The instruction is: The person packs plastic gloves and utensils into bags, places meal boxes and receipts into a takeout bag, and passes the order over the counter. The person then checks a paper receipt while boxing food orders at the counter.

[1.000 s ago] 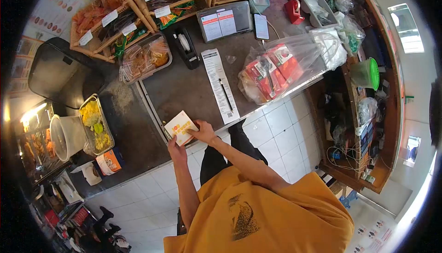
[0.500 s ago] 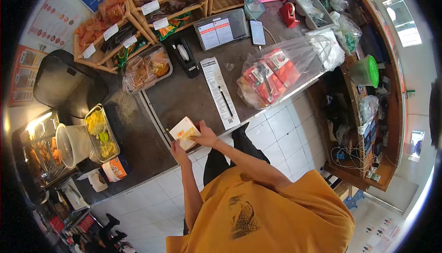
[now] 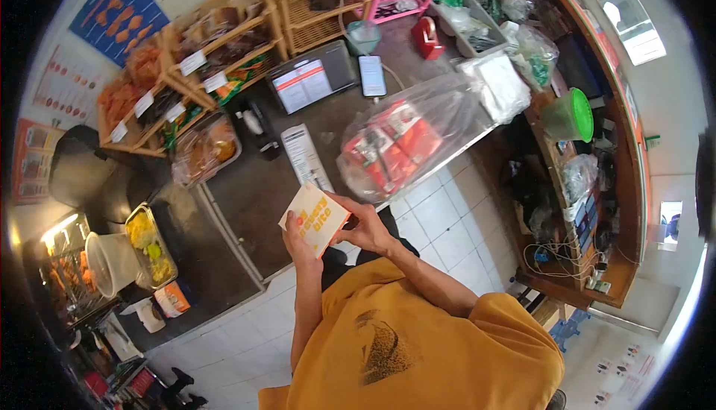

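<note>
White card forms the top of the small box [image 3: 317, 218], with yellow-orange lettering across it and an orange-red side on the right. We place it in front of the person's mustard shirt [image 3: 418, 328], by the near edge of the dark counter [image 3: 261, 201], hiding the lower end of a printed slip [image 3: 302, 155]. We cannot tell whether box and counter touch.

Left hand [image 3: 303, 248]: closed along the box's left edge. Right hand [image 3: 365, 227]: digits bent, pinching the box at its right edge. Fingers beneath are hidden from us.

Surroundings, to the right of the slip: we log a clear plastic bag [image 3: 447, 101] with red packages [image 3: 406, 142] inside, lying near the counter's edge. Beyond the slip: a phone [image 3: 371, 76], screen lit, just beside a dark panel bearing paper sheets [image 3: 302, 86]. To its left: a black dispenser [image 3: 257, 123], then a clear container [image 3: 237, 150] of wrapped food. Farther left: a metal tray holding yellow food [image 3: 142, 231], next to a whitish bucket [image 3: 110, 265].
</note>
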The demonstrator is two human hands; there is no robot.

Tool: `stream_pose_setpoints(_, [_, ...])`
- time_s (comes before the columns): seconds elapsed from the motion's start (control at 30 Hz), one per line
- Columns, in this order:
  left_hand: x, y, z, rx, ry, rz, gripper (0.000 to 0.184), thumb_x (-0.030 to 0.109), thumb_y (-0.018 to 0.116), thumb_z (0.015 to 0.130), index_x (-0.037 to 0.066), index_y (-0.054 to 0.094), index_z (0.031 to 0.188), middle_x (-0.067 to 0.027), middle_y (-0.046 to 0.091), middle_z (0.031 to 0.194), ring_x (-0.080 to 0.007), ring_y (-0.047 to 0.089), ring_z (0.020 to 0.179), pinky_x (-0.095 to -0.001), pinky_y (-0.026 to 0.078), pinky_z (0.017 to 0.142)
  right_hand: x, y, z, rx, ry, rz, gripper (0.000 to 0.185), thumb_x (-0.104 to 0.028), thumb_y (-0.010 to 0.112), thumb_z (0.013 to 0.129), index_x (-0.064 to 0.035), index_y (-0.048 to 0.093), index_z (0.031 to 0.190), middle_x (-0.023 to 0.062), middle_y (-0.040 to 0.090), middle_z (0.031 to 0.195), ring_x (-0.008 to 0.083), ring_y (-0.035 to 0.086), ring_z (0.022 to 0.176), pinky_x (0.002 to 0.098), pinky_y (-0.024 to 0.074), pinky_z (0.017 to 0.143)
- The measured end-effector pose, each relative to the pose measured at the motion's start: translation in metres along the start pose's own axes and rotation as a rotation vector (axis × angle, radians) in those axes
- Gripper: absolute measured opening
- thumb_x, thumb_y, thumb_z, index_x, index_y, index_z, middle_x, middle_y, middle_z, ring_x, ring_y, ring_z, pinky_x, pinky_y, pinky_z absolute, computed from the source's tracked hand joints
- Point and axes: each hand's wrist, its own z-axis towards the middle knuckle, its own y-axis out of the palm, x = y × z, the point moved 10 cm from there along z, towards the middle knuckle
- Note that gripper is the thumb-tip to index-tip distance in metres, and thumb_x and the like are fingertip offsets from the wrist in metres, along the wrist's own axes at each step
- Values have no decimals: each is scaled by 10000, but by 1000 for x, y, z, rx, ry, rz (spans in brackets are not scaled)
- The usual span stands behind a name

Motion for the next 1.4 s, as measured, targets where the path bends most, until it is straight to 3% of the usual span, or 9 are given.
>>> stream_pose_setpoints(0.17, [-38, 62, -19, 78, 42, 38, 367, 186, 663, 912, 25, 542, 1218, -69, 632, 1093, -180, 653, 964, -330, 540, 808, 6, -89, -1, -192, 197, 86, 725, -64, 819, 751, -36, 501, 1402, 80, 698, 1062, 111, 643, 887, 288, 536, 785])
stream_pose_setpoints(0.3, [-55, 21, -23, 252, 128, -195, 382, 215, 670, 902, 28, 563, 1217, -65, 640, 1120, -194, 656, 989, -341, 540, 844, 13, -125, 48, -241, 169, -13, 470, -75, 767, 818, -17, 615, 1259, 30, 694, 936, 85, 617, 770, 259, 518, 714])
stream_pose_setpoints(0.57, [-55, -70, -82, 568, 240, -184, 447, 405, 541, 944, 52, 519, 1218, -83, 654, 985, -179, 677, 732, -278, 538, 485, 145, 12, 257, 19, 289, -127, 445, -354, 774, 797, 11, 695, 1040, 129, 708, 862, 172, 676, 808, 321, 532, 695])
stream_pose_setpoints(0.67, [-65, -98, -104, 519, 208, -288, 483, 344, 609, 932, 39, 509, 1293, -86, 624, 1186, -234, 633, 1060, -377, 529, 897, 151, 25, 291, 74, 418, -426, 522, -451, 791, 733, 14, 718, 959, 172, 727, 922, 264, 709, 883, 357, 544, 757])
stream_pose_setpoints(0.8, [-61, -144, -134, 757, 130, -239, 535, 396, 618, 920, 40, 504, 1303, -95, 599, 1225, -232, 600, 1097, -378, 501, 925, 190, 50, 317, 58, 522, -451, 474, -458, 787, 723, 6, 744, 813, 122, 741, 815, 255, 722, 802, 345, 547, 760])
stream_pose_setpoints(1.03, [-7, -218, -100, 587, 134, -91, 551, 409, 594, 931, 31, 494, 1319, -91, 585, 1233, -219, 583, 1120, -359, 486, 938, 133, 60, 231, 440, 225, -368, 343, -338, 701, 868, -24, 728, 731, 78, 690, 630, 176, 661, 586, 336, 491, 599])
stream_pose_setpoints(1.13, [18, -239, -77, 515, 77, -122, 567, 406, 588, 928, 35, 476, 1342, -106, 579, 1256, -232, 571, 1148, -372, 476, 955, 168, 71, 183, 497, 327, -175, 344, -396, 673, 865, -67, 745, 792, 189, 656, 662, 380, 654, 656, 441, 485, 602])
stream_pose_setpoints(1.27, [55, -216, -70, 670, 72, -30, 523, 452, 508, 949, 64, 515, 1300, -90, 627, 1138, -186, 646, 931, -299, 534, 652, 231, 70, 194, 550, 315, -374, 339, -396, 657, 874, -73, 745, 817, 202, 656, 683, 377, 653, 652, 434, 492, 612])
stream_pose_setpoints(1.4, [59, -215, -49, 574, 86, 24, 513, 461, 530, 937, 78, 527, 1279, -73, 621, 1139, -198, 643, 926, -311, 534, 670, 257, 67, 200, 407, 460, -441, 329, -391, 653, 878, -75, 742, 850, 201, 668, 736, 365, 663, 684, 422, 494, 624])
